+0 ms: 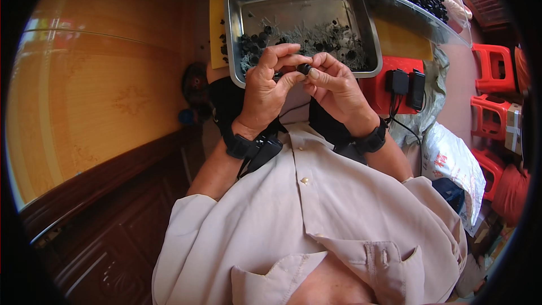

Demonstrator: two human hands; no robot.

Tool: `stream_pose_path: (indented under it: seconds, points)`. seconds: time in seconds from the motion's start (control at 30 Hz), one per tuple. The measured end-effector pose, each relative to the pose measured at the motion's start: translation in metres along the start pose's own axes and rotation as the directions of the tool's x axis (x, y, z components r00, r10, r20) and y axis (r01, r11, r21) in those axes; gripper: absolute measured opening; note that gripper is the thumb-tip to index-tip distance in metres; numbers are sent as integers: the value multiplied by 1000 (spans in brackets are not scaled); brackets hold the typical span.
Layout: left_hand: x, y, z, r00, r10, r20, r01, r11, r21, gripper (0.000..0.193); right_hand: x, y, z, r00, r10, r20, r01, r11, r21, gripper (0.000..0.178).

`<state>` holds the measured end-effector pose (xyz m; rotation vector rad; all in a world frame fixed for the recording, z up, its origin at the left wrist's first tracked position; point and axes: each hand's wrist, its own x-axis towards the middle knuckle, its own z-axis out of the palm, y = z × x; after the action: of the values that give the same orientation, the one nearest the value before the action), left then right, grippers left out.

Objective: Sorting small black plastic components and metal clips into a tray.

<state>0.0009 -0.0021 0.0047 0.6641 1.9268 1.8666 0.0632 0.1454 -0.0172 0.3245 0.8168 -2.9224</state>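
Observation:
Close in front of my chest, just over the near rim of a metal tray [282, 5], both hands meet at a small black round part [304, 68]. My left hand [266, 82] is closed, pinching it from the left between thumb and fingertips. From the right, the thumb and fingers of my right hand [340, 86] grip the same part. Fingers cover much of it, so its exact kind is unclear. Inside the tray lie many loose small black parts [254, 42] and thin grey branching pieces [344, 39].
A clear plastic bin [432, 26] full of black pieces stands at the far right. Beside the tray, a red box [372, 85] carries black devices with cables. Red stools [492, 69] and a white bag [451, 155] are to the right; a wooden panel [107, 90] fills the left.

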Motion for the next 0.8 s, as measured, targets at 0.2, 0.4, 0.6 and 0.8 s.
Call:
stream_pose_path:
  seconds: [0.2,0.4,0.6,0.8]
  points:
    - [0,4,2,1000,7,7,-8,997,79,46,-4,0,-7,999,-35,-2,34,998,-57,14]
    - [17,-10,-33,992,-34,-124,47,994,102,39,-9,-65,-7,983,-183,15,183,969,-166,26]
    - [40,-2,-46,990,-93,-107,131,886,445,19,-12,-126,-25,901,-398,172,433,811,-394,20]
    - [72,-18,-37,988,-119,101,21,741,671,18,-4,-204,-27,595,-764,248,446,57,-893,20]
